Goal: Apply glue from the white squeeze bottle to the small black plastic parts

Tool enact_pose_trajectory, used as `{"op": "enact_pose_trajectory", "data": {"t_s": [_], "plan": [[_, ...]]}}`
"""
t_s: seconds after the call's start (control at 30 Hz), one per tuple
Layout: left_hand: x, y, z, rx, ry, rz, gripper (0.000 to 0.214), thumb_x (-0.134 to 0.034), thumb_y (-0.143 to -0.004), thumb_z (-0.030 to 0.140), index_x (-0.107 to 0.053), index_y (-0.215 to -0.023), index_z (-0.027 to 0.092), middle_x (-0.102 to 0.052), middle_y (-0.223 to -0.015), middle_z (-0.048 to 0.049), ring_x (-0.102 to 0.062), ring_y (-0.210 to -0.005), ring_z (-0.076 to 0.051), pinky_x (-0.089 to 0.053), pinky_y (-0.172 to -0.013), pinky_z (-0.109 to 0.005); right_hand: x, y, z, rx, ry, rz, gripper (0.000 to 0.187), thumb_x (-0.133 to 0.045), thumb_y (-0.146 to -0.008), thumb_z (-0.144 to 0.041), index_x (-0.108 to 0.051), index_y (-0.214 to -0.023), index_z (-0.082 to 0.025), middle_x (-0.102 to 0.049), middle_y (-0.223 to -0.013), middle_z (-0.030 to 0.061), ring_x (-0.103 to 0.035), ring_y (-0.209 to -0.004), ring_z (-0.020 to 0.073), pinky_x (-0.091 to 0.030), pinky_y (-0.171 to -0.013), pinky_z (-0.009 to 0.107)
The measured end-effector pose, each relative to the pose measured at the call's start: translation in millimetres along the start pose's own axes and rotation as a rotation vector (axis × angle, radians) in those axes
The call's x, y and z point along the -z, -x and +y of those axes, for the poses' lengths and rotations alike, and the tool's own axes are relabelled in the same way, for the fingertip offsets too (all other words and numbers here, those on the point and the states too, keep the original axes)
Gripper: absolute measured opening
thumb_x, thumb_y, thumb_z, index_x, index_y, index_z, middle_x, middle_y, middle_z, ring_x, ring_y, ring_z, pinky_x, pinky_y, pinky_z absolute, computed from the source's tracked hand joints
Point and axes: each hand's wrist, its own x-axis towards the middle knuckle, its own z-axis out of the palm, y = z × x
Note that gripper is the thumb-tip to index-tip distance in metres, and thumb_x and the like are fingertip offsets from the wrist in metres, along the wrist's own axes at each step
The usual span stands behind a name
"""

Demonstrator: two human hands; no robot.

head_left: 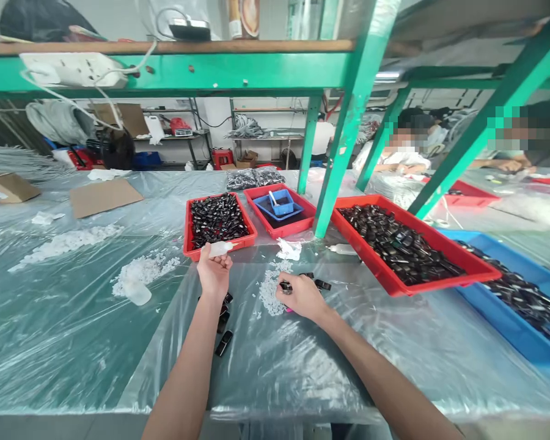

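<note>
Black part (285,286) is pinched by the right hand (302,298) at the near middle of the table (302,366). White bottle (220,249) is clasped in the left hand (214,274), just left, nozzle pointing right. Part is probably best held steady, nozzle brought close.

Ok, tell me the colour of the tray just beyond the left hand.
The tray is red, plainest in the head view.

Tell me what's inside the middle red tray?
A smaller blue tray sits inside the middle red tray, holding a white piece. Dark stuff shows beneath it; the blue tray hides the rest of the bottom.
</note>
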Motion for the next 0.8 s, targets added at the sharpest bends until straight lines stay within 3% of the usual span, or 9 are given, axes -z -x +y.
{"op": "enact_pose_trajectory", "data": {"t_s": [0.1, 0.23, 0.43, 0.57, 0.67, 0.8], "plan": [[-0.4, 1, -3, -0.004, -0.05, -0.026, 0.033, -0.075, -0.073, 0.044, -0.057, -0.073, 0.017, -0.05, -0.057, 0.0026, -0.045, -0.049, -0.009, -0.036, -0.05, -0.022, -2, -1, 4, -0.019, -0.024, 0.025, 0.008, -0.056, -0.078, -0.021, -0.06, -0.071, -0.023, -0.036, -0.047, -0.0061, -0.032, -0.047, 0.013, -0.027, -0.057, 0.024], [-1.2, 4, -5, -0.003, -0.097, -0.056, 0.035, -0.076, -0.073, 0.046, -0.056, -0.074, 0.018, -0.05, -0.058, 0.003, -0.045, -0.05, -0.009, -0.036, -0.05, -0.023, -2, -3, 12, -0.016, -0.078, 0.051, 0.023, -0.054, -0.086, -0.027, -0.053, -0.063, -0.022, -0.035, -0.051, -0.0049, -0.03, -0.05, 0.0124, -0.024, -0.056, 0.025], [-4.2, 10, -9, 0.013, -0.146, -0.087, 0.033, -0.075, -0.072, 0.044, -0.057, -0.073, 0.017, -0.05, -0.058, 0.003, -0.044, -0.05, -0.009, -0.036, -0.051, -0.023, 8, -6, 23, -0.023, -0.376, 0.093, 0.044, -0.041, -0.099, -0.049, -0.048, -0.066, -0.021, -0.041, -0.057, -0.004, -0.037, -0.055, 0.0129, -0.031, -0.057, 0.025], [-7.8, 15, -12, 0.028, -0.169, -0.106, 0.031, -0.075, -0.073, 0.044, -0.059, -0.073, 0.017, -0.051, -0.058, 0.0025, -0.045, -0.051, -0.009, -0.036, -0.052, -0.023, 8, -5, 27, -0.023, -0.567, 0.113, 0.034, -0.031, -0.1, -0.036, -0.051, -0.076, -0.021, -0.042, -0.064, -0.0033, -0.042, -0.061, 0.0137, -0.036, -0.06, 0.025], [-10.7, 20, -16, 0.044, -0.187, -0.146, 0.03, -0.075, -0.074, 0.043, -0.06, -0.075, 0.017, -0.052, -0.06, 0.0018, -0.045, -0.051, -0.009, -0.036, -0.051, -0.024, 3, -4, 28, -0.042, -0.655, 0.077, 0.019, -0.037, -0.095, -0.026, -0.055, -0.094, -0.021, -0.042, -0.066, -0.005, -0.041, -0.059, 0.013, -0.036, -0.059, 0.024], [-14.4, 26, -23, 0.046, -0.217, -0.187, 0.028, -0.075, -0.074, 0.041, -0.062, -0.077, 0.017, -0.056, -0.063, 0.0007, -0.046, -0.052, -0.01, -0.036, -0.051, -0.024, -8, -6, 28, -0.05, -0.748, 0.074, 0.018, -0.044, -0.094, -0.028, -0.055, -0.107, -0.022, -0.048, -0.07, -0.0054, -0.04, -0.056, 0.0116, -0.036, -0.057, 0.024]]}}
